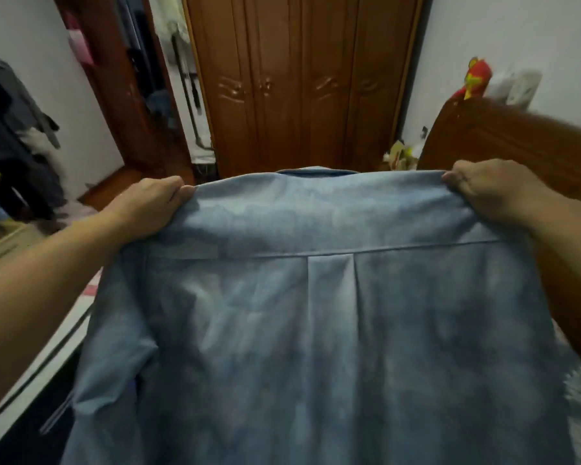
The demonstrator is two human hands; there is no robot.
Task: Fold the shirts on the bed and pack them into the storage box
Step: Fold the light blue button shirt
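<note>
1. The left hand [148, 206] and right hand [493, 193] each pinch a shoulder of the shirt [316, 313], which fills the lower centre.
2. Uneven pulls could skew the fold.
3. A loose pinch could drop one shoulder.

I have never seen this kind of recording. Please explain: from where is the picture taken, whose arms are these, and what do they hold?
There is no machine here. A person wears a camera on the head, and it looks forward and down, so you see that person's own arms. The left hand and the right hand each grip one shoulder of a blue shirt, held up with its back to the camera. Its collar is at the top, away from you. Behind it stands a wooden wardrobe. The shirt hides most of what lies below, and no storage box shows.
</note>
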